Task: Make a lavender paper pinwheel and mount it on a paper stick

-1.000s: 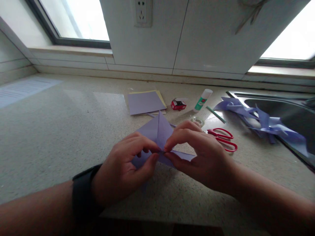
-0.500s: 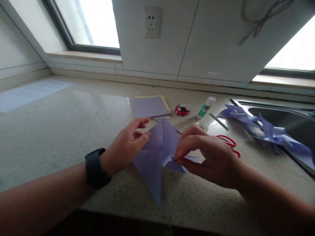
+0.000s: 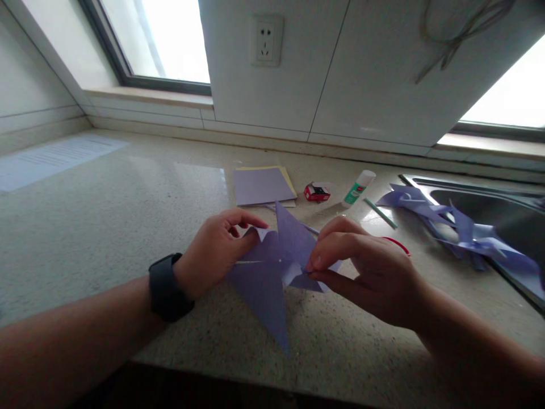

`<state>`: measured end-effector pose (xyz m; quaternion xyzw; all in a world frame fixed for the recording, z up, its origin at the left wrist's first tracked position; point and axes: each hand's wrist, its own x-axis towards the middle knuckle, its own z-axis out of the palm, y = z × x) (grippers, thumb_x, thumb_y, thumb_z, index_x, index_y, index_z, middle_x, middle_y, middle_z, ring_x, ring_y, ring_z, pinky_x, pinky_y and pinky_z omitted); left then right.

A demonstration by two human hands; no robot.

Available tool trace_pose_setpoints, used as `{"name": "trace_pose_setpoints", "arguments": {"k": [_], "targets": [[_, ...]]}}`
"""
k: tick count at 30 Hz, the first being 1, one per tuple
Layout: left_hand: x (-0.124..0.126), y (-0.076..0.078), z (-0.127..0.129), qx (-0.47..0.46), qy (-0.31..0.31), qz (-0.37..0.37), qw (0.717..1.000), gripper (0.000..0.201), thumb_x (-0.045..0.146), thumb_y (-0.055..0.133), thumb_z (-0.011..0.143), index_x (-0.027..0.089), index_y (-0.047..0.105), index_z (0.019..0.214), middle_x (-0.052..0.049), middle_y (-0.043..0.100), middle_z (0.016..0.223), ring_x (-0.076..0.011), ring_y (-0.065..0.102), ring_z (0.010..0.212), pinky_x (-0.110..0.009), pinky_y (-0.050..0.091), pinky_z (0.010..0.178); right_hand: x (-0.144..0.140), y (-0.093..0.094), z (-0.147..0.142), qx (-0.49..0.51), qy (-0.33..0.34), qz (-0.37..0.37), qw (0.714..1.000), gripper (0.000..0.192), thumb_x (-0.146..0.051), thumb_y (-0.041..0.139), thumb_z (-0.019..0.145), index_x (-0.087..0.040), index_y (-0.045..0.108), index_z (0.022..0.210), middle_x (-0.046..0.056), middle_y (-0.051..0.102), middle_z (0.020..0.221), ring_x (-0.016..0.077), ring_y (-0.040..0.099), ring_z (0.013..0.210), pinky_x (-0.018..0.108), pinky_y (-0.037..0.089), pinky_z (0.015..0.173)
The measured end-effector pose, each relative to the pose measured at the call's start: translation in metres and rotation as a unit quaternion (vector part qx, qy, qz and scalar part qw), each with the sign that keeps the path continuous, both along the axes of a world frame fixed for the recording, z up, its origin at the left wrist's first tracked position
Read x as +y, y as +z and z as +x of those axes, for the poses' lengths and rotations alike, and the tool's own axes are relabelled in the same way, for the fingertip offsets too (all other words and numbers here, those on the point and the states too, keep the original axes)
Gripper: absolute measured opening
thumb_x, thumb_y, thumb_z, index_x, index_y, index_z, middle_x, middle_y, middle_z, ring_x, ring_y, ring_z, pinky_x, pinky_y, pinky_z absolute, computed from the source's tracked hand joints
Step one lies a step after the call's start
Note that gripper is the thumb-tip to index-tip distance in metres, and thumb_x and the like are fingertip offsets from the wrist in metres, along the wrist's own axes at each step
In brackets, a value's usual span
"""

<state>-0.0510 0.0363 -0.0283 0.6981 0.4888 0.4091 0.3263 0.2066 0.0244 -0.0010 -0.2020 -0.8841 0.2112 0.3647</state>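
Note:
A purple paper sheet, cut in from its corners toward the middle, lies between my hands above the counter's front part. My left hand, with a dark watch on the wrist, grips the sheet's upper left flap between thumb and fingers, and the flap's edge curls up. On the other side, my right hand pinches a curled point of the same paper near its centre, thumb against fingers. One long point hangs toward the counter's front edge, and another points away. Behind my right hand, scissors with red handles are mostly hidden.
At the back lie stacked purple and yellow sheets, a small red box and a glue stick. A green stick lies right of it. Finished purple pinwheels rest over the edge of the sink. A printed page lies far left.
My left hand has closed on the upper left flap and bent it up. The paper has turned slightly, its front point shifting right. My right hand keeps its pinch.

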Motion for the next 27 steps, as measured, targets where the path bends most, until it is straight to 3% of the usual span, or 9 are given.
{"name": "trace_pose_setpoints", "arguments": {"k": [2,4,10,15,17,21,27], "targets": [[-0.002,0.002,-0.001,0.059,0.041,0.095,0.993,0.013,0.021,0.069,0.086,0.024,0.079,0.093,-0.003,0.068,0.092,-0.018,0.061,0.082,-0.033,0.051,0.074,-0.001,0.0,0.0,-0.002,-0.007,0.016,1.0,0.019,-0.008,0.069,0.089,-0.023,0.066,0.101,0.002,0.069,0.088,0.0187,0.062,0.084,0.034,0.053,0.073],[-0.005,0.003,-0.002,0.083,0.051,0.145,0.985,0.017,0.018,0.068,0.087,0.027,0.079,0.096,-0.001,0.066,0.086,-0.0182,0.06,0.083,-0.034,0.05,0.08,-0.001,0.0,-0.001,-0.003,-0.006,0.024,1.0,0.02,-0.008,0.069,0.089,-0.024,0.065,0.101,0.002,0.07,0.089,0.0188,0.062,0.085,0.035,0.053,0.074],[-0.017,0.004,-0.001,0.122,0.002,0.195,0.973,0.024,0.019,0.066,0.091,0.026,0.077,0.111,-0.001,0.073,0.081,-0.017,0.064,0.075,-0.031,0.051,0.072,-0.001,0.0,-0.003,-0.008,-0.019,0.055,0.998,0.018,-0.009,0.067,0.091,-0.024,0.064,0.1,0.002,0.068,0.085,0.0192,0.06,0.083,0.035,0.052,0.071],[-0.028,0.007,0.005,0.138,-0.052,0.242,0.959,0.025,0.016,0.063,0.091,0.016,0.077,0.112,-0.005,0.079,0.09,-0.0179,0.068,0.078,-0.032,0.054,0.074,-0.002,-0.001,0.0,-0.037,-0.026,0.102,0.994,0.018,-0.01,0.069,0.089,-0.023,0.063,0.1,0.004,0.068,0.086,0.0204,0.06,0.085,0.037,0.049,0.075],[-0.031,0.008,0.007,0.106,-0.059,0.207,0.971,0.025,0.017,0.064,0.09,0.015,0.077,0.111,-0.007,0.08,0.095,-0.0177,0.071,0.08,-0.031,0.056,0.076,-0.002,-0.001,0.001,-0.048,-0.02,0.114,0.992,0.017,-0.011,0.069,0.09,-0.022,0.063,0.101,0.004,0.069,0.088,0.0205,0.06,0.087,0.038,0.049,0.078],[-0.03,0.003,0.01,-0.002,-0.055,0.062,0.997,0.027,0.027,0.069,0.091,0.022,0.076,0.117,-0.004,0.081,0.102,-0.0162,0.074,0.082,-0.028,0.061,0.075,-0.004,-0.001,0.001,-0.056,-0.011,0.119,0.991,0.018,-0.01,0.069,0.09,-0.023,0.062,0.102,0.003,0.07,0.09,0.0204,0.06,0.089,0.038,0.048,0.08],[-0.027,-0.005,0.017,-0.187,-0.066,-0.091,0.976,0.024,0.018,0.074,0.087,0.026,0.077,0.109,0.001,0.082,0.093,-0.0142,0.077,0.078,-0.024,0.064,0.072,-0.007,-0.001,-0.006,-0.047,-0.019,0.097,0.994,0.016,-0.01,0.069,0.09,-0.022,0.063,0.099,0.003,0.07,0.086,0.0196,0.06,0.085,0.037,0.049,0.077]]}}
